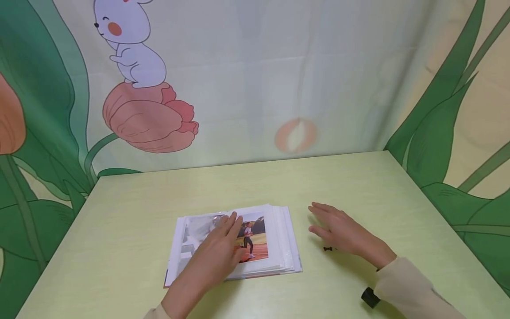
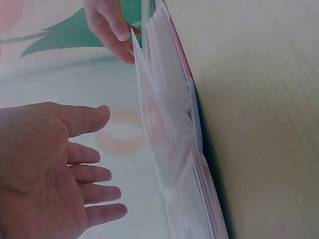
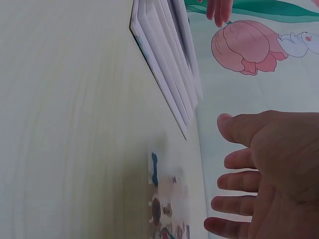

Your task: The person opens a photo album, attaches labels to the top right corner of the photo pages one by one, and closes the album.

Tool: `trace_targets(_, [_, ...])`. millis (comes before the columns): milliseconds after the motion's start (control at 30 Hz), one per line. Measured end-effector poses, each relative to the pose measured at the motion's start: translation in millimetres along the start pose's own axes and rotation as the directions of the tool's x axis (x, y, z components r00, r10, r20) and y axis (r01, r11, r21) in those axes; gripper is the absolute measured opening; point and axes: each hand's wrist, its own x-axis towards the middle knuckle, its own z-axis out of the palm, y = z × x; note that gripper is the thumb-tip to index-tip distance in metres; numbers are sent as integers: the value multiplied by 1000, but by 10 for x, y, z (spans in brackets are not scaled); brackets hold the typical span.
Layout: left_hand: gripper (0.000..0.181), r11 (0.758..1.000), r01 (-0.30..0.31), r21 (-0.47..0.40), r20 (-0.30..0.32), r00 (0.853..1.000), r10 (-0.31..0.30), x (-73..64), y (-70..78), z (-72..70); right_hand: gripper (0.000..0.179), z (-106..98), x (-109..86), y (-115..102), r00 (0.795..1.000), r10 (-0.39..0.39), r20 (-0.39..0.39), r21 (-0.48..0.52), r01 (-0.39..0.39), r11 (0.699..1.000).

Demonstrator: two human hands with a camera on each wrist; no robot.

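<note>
A photo album (image 1: 275, 261) lies spread on the table, its clear-sleeved pages showing a runner photo (image 1: 255, 235) on the right-hand page and a greyish picture on the left. My left hand (image 1: 217, 254) is held over the album's middle with fingers straight, covering part of both pages. In the left wrist view, that hand (image 2: 45, 169) is apart from the pages and holds nothing. To the album's right, my right hand (image 1: 342, 230) hovers with fingers extended. Beneath it lies a clear sticker sheet (image 3: 167, 209) with small printed figures, mostly hidden by the hand in the head view.
A small black object (image 1: 370, 297) sits beside the right sleeve (image 1: 410, 288). The pale table (image 1: 131, 195) meets a printed curtain (image 1: 239, 88) along its back edge, with more printed fabric at both sides.
</note>
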Motion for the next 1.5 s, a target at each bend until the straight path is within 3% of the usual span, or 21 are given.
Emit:
trace_targets(467, [66, 996, -89, 19, 5, 996, 88, 225, 206, 131, 57, -112, -149, 112, 998, 49, -30, 6, -49, 999])
trace_targets(733, [66, 988, -122, 90, -1, 992, 122, 374, 352, 243, 52, -159, -210, 176, 996, 57, -62, -38, -59, 997])
trace_targets(933, [65, 986, -100, 134, 41, 995, 96, 476, 523, 316, 50, -146, -241, 223, 994, 66, -87, -50, -70, 996])
trace_targets(1300, [65, 957, -125, 262, 102, 990, 102, 636, 806, 475, 47, -152, -239, 266, 991, 88, -99, -89, -97, 991])
trace_targets(1500, [64, 938, -158, 307, 92, 986, 136, 704, 902, 601, 42, -139, -205, 272, 991, 77, -109, -111, -89, 990])
